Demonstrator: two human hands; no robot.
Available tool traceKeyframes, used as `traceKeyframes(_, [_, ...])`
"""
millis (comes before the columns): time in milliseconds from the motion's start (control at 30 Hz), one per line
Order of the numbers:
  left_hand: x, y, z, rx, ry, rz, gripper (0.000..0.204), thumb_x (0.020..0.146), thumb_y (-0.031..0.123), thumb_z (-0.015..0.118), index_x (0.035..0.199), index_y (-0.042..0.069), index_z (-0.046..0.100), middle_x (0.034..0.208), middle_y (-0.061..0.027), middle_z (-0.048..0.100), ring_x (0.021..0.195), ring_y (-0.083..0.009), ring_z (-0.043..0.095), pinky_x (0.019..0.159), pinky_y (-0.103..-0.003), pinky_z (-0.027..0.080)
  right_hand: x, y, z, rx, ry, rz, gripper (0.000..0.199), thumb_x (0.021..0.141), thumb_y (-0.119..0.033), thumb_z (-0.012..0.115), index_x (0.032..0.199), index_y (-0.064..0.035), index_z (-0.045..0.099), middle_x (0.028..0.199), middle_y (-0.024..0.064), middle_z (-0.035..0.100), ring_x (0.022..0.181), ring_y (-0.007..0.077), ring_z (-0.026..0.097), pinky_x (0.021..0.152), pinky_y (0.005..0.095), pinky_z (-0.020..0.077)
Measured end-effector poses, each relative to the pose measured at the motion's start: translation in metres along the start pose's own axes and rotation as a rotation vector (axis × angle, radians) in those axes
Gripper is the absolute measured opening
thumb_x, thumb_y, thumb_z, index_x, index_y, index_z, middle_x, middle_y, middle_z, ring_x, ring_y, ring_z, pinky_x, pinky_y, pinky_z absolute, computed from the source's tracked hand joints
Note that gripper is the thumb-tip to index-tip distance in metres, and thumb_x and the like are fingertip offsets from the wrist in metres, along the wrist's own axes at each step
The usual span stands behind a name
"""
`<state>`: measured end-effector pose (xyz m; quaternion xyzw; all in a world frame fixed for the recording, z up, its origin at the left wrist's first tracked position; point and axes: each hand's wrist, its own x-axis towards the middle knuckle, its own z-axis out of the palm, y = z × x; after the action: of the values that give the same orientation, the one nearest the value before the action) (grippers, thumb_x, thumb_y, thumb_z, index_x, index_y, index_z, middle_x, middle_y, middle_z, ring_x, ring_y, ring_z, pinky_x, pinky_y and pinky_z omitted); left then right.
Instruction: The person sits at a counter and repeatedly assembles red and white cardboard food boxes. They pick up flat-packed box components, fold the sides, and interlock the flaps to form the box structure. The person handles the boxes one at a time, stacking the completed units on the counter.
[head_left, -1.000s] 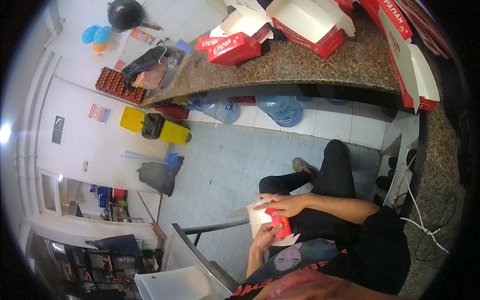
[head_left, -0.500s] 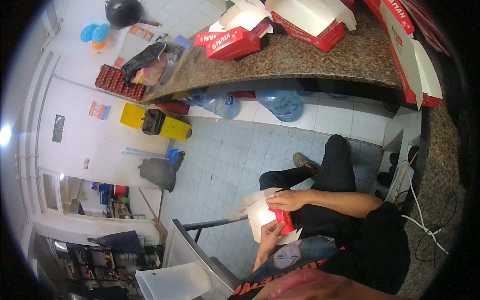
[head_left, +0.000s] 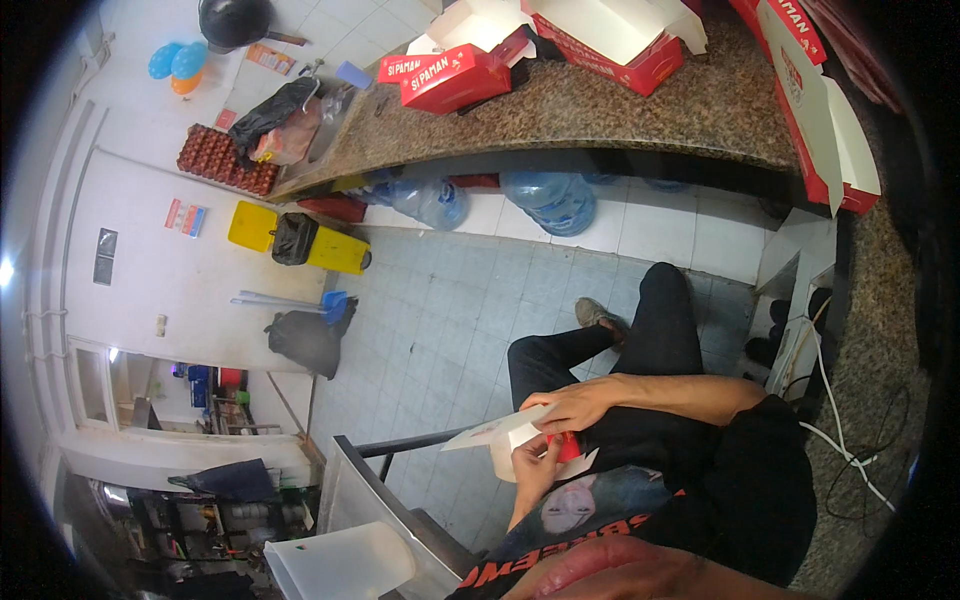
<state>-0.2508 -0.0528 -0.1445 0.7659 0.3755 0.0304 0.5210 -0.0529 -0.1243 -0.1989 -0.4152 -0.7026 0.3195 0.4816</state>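
Observation:
I hold a partly folded cardboard food box (head_left: 505, 455), white inside and red outside, over my lap. My right hand (head_left: 577, 403) lies along its upper side, fingers curled over the edge by a raised white flap. Below it, my left hand (head_left: 537, 466) pinches the box near its red side panel, the fingertips close to those of my right hand. My fingers hide part of the fold between them. My legs, in dark trousers, are bent beneath the box.
On the granite counter (head_left: 600, 125) stand red-and-white open boxes (head_left: 455, 80), with another long one (head_left: 825, 130) at the right. Large blue water bottles (head_left: 550, 203) sit under it. A metal table with a white plastic container (head_left: 340, 565) is at lower left. White cables (head_left: 850, 455) hang at right.
The white flap, blurred earlier, now stands out to the left over the box. My left hand has shifted up toward my right hand, and the fingers of both are closer together.

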Motion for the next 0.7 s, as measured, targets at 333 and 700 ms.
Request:
traceKeyframes(333, [0.047,0.092,-0.052,0.336,0.144,0.635,0.019,0.092,0.016,0.068,0.096,-0.001,0.074,0.085,-0.0174,0.071,0.085,-0.0332,0.067,0.083,-0.041,0.050,0.006,-0.023,-0.063,0.002,0.543,0.418,0.026,0.099,-0.031,0.061,0.103,-0.0045,0.060,0.094,0.0207,0.064,0.085,0.0370,0.065,0.074,0.0464,0.0507])
traceKeyframes(700, [0.062,0.092,-0.034,0.947,-0.145,0.660,0.041,0.081,0.023,0.077,0.115,0.003,0.066,0.116,-0.0181,0.061,0.123,-0.0420,0.047,0.109,-0.058,0.033,0.004,-0.035,-0.042,-0.479,0.177,0.275,0.030,0.096,-0.034,0.063,0.096,-0.0048,0.068,0.077,0.0220,0.068,0.074,0.0456,0.066,0.071,0.0514,0.0555])
